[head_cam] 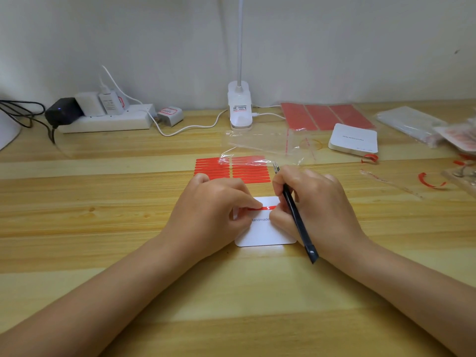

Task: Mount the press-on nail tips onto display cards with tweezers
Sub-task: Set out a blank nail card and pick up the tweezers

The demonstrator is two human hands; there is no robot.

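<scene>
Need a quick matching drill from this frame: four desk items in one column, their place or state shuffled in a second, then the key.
Things
1. tweezers
2. red strip
3. stack of white cards
4. power strip

Places or states
A. back left of the desk, chargers plugged in
B. held in the right hand, tips pointing away from the person
C. lying across the white card between both hands' fingertips
D. back right, in front of the red sheets

Pairs: 1-B, 2-C, 3-D, 4-A
</scene>
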